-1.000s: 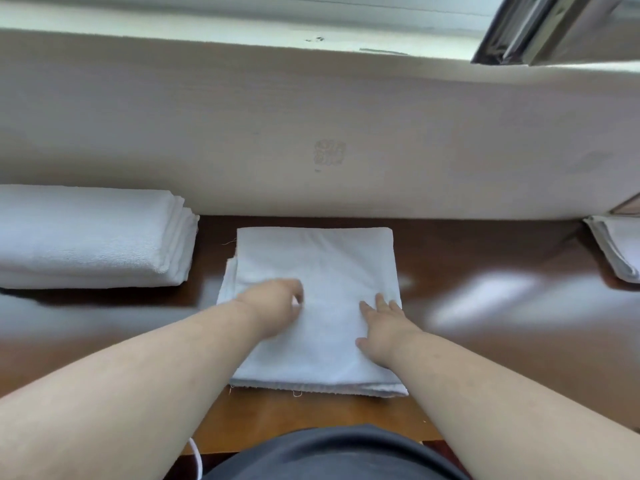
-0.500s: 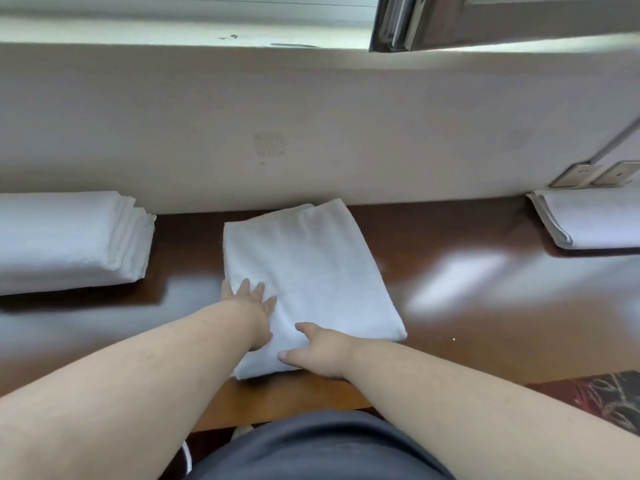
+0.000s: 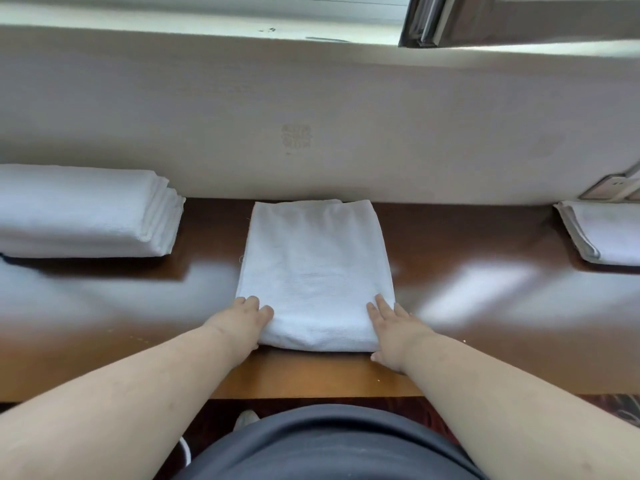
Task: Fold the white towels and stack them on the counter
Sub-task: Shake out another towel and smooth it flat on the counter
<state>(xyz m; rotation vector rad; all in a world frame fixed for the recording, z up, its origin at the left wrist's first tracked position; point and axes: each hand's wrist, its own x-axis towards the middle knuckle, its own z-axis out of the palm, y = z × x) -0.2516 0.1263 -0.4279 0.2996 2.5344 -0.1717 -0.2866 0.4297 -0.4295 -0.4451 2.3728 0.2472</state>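
A folded white towel lies in the middle of the dark wooden counter, its far edge against the wall. My left hand rests at the towel's near left corner, fingers on top of the cloth. My right hand lies flat on the near right corner with straight fingers, thumb at the towel's front edge. A stack of folded white towels sits at the left of the counter. Another folded white towel sits at the far right, cut off by the frame.
A pale wall rises directly behind the counter, with a window ledge above. A wall socket is at the right above the towel. The counter's front edge runs just before my body.
The towel has been straightened from its tilted lie and pushed back square to the wall. Both hands have moved to its near corners.
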